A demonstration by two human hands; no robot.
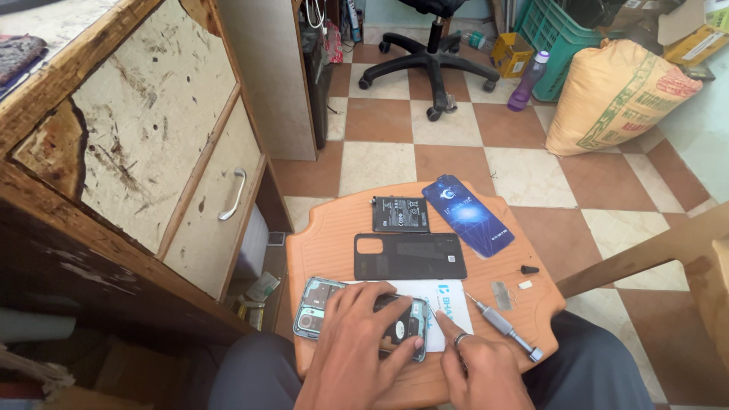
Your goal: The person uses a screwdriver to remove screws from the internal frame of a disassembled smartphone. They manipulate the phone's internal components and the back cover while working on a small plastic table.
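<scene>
Floor of brown and cream tiles (448,159) is seen at the far side, with an office chair (430,53), a filled sack (615,95) and a purple bottle (529,80) standing on it, and a worn wooden cabinet (144,144) rising at the left. An orange board serving as worktop (334,228) is rested across the person's lap. On its far part a black battery (400,214) and a blue screen-protector packet (467,215) are laid side by side; nearer, a black back cover (410,256) lies flat. At the near edge an opened phone (319,307), its inner frame exposed, lies partly on a white card (444,304).

The phone is pressed flat by the left hand (364,334), fingers spread over it, so its grip is released rather than clenched. The right hand (478,368) is set just right of the phone, its forefinger stretched to the phone's right edge and the other fingers curled; nothing is seen grasped in it. A small screwdriver (503,326) lies untouched just right of that hand, with a black cap (529,269) and tiny parts beyond.

By the look of it, the work is at the disassembly stage, with the body being steadied and probed. A firm hold and a careful fingertip at the edge would be called for.
</scene>
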